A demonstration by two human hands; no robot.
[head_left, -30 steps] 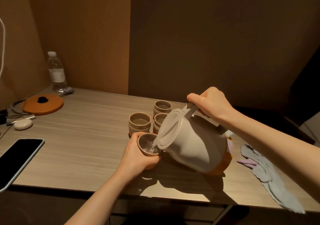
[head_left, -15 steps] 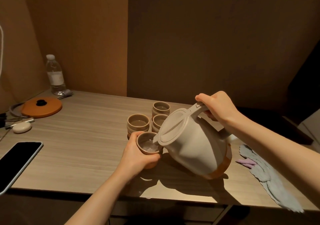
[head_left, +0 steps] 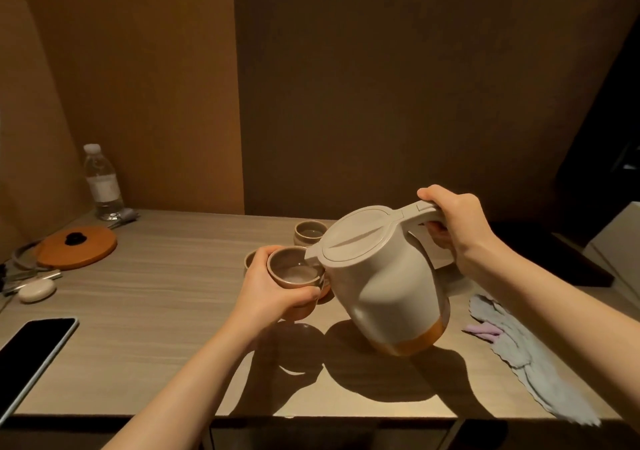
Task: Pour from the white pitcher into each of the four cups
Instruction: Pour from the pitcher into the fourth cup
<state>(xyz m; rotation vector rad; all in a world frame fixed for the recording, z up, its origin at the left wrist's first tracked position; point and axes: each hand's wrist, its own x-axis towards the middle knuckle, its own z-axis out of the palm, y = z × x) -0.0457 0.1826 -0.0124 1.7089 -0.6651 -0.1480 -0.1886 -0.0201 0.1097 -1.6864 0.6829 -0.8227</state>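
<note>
Here, nearest me on the pale wood-grain table (head_left: 145,345), a dark flat phone (head_left: 33,352) lies at my left. My left hand (head_left: 270,294) curls around a small brown ceramic cup (head_left: 294,280), lifted above its shadow. My right hand (head_left: 453,228) is clamped on the handle of the white lidded pitcher with an orange base (head_left: 384,283), which is held off the table and tilted with its spout at the cup's rim. A grey-blue cloth (head_left: 526,356) lies at my right. Farther back stands another brown cup (head_left: 310,231), then a round orange lid (head_left: 78,247) and a clear plastic bottle (head_left: 102,183).
</note>
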